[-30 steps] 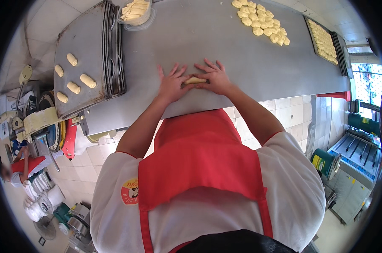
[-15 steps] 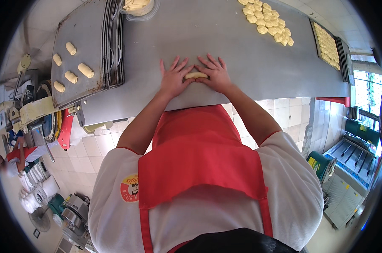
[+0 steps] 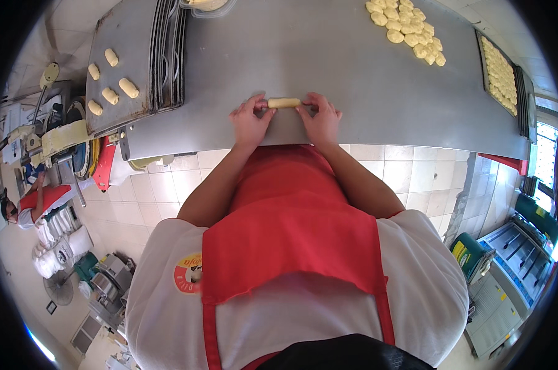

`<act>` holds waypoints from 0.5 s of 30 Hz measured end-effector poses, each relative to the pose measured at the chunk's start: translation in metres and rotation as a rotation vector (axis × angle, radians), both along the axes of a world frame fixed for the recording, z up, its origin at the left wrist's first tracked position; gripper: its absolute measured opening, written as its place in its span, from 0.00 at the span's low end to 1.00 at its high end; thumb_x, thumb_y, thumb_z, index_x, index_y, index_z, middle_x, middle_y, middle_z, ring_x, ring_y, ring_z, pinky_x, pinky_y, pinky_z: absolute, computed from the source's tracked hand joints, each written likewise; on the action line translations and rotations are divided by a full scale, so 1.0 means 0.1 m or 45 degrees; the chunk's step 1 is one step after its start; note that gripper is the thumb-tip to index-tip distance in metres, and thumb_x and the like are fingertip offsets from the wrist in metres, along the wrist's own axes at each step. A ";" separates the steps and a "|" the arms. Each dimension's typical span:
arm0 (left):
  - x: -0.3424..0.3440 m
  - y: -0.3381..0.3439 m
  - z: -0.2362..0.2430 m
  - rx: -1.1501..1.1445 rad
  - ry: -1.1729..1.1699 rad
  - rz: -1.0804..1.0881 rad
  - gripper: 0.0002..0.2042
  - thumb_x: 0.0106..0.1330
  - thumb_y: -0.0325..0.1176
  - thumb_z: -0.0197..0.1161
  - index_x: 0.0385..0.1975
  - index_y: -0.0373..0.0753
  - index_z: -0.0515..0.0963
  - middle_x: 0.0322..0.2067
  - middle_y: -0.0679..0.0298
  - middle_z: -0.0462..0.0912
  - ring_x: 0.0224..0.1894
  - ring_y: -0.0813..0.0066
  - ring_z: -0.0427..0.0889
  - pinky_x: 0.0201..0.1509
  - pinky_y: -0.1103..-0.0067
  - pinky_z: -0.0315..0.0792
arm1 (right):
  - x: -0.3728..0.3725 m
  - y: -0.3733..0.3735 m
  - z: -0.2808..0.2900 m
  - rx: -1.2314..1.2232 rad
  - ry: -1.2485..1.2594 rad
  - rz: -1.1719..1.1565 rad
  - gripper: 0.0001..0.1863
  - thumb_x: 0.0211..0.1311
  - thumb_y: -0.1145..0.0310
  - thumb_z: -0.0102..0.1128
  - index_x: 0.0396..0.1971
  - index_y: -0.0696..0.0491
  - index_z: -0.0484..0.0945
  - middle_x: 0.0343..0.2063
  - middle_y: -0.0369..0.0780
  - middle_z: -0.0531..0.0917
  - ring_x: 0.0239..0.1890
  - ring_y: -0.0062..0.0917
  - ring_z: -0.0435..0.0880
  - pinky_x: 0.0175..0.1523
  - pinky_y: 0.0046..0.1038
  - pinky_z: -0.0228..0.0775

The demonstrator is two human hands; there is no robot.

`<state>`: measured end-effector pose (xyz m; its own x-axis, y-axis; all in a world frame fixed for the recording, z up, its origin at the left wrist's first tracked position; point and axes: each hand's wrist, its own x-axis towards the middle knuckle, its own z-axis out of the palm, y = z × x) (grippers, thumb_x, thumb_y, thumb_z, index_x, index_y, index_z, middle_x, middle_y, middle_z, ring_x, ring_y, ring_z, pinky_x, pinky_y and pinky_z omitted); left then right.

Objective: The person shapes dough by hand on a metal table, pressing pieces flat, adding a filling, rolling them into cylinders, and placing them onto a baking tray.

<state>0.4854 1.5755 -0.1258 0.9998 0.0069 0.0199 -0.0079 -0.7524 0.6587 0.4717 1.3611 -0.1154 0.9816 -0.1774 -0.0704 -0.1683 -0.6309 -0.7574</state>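
A short, pale yellow dough roll (image 3: 284,103) lies crosswise in front of me at the metal worktable. My left hand (image 3: 252,120) pinches its left end between thumb and curled fingers. At the other end, my right hand (image 3: 320,120) grips it the same way. The middle of the roll shows bare between the two hands. Whether its underside touches the tabletop, I cannot tell.
To the left, a stack of dark baking trays (image 3: 144,18) carries several shaped rolls (image 3: 128,87) on top. Flattened dough pieces (image 3: 411,31) lie in a group at the far right. Beyond them stands a tray full of dough balls (image 3: 499,74). A clear plastic tub (image 3: 208,7) sits at the back edge.
My flat, spread hands have drawn their fingers in and now pinch the roll's ends. More of the roll shows between them. The surroundings have shifted slightly in view.
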 end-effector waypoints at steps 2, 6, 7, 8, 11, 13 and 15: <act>0.02 -0.08 -0.04 0.027 -0.088 0.025 0.26 0.60 0.40 0.80 0.59 0.47 0.83 0.40 0.74 0.92 0.44 0.69 0.87 0.61 0.64 0.69 | 0.03 0.00 -0.07 0.023 -0.014 0.026 0.22 0.62 0.59 0.75 0.55 0.43 0.82 0.45 0.29 0.88 0.52 0.31 0.84 0.65 0.41 0.61; 0.04 -0.02 0.07 -0.026 -0.059 -0.104 0.26 0.60 0.36 0.78 0.60 0.44 0.82 0.43 0.65 0.92 0.47 0.64 0.88 0.59 0.63 0.74 | 0.07 -0.15 -0.11 -0.090 -0.206 0.228 0.21 0.64 0.67 0.70 0.57 0.47 0.80 0.54 0.40 0.85 0.57 0.41 0.81 0.64 0.44 0.66; 0.06 -0.03 0.12 -0.135 -0.057 -0.127 0.26 0.60 0.35 0.77 0.61 0.43 0.82 0.43 0.63 0.91 0.48 0.63 0.88 0.59 0.63 0.75 | 0.11 -0.20 -0.10 -0.111 -0.339 0.308 0.21 0.64 0.69 0.69 0.58 0.48 0.80 0.56 0.43 0.84 0.58 0.43 0.80 0.64 0.46 0.68; 0.08 -0.01 0.15 -0.239 -0.062 -0.135 0.27 0.60 0.34 0.77 0.61 0.42 0.81 0.44 0.61 0.91 0.48 0.61 0.88 0.59 0.63 0.77 | 0.16 -0.19 -0.08 -0.089 -0.387 0.449 0.21 0.64 0.71 0.68 0.58 0.49 0.80 0.57 0.45 0.83 0.59 0.46 0.79 0.64 0.47 0.68; 0.38 0.02 0.01 -0.067 -0.124 -0.445 0.29 0.57 0.31 0.75 0.63 0.40 0.80 0.47 0.56 0.90 0.50 0.58 0.88 0.57 0.65 0.80 | 0.42 -0.10 -0.17 -0.082 -0.415 0.854 0.23 0.64 0.75 0.65 0.60 0.51 0.79 0.57 0.48 0.82 0.59 0.51 0.78 0.64 0.48 0.71; 0.61 0.13 0.31 -0.060 0.320 -0.502 0.30 0.56 0.30 0.75 0.63 0.40 0.80 0.49 0.57 0.89 0.50 0.58 0.88 0.55 0.65 0.81 | 0.53 0.02 -0.08 -0.045 -0.316 0.950 0.24 0.64 0.77 0.65 0.61 0.52 0.79 0.55 0.47 0.83 0.57 0.50 0.80 0.62 0.46 0.73; 0.82 0.60 0.93 -0.153 0.305 -0.510 0.32 0.55 0.30 0.75 0.64 0.40 0.79 0.49 0.58 0.89 0.49 0.60 0.87 0.54 0.66 0.80 | 0.69 0.31 0.45 0.086 -0.290 0.987 0.24 0.64 0.78 0.66 0.61 0.53 0.79 0.53 0.47 0.84 0.53 0.47 0.82 0.58 0.42 0.76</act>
<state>0.5674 1.6354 -0.0332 0.9006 -0.3917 -0.1884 -0.1194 -0.6397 0.7593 0.5404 1.3924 -0.0705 0.8154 0.5563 0.1601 0.4609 -0.4566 -0.7610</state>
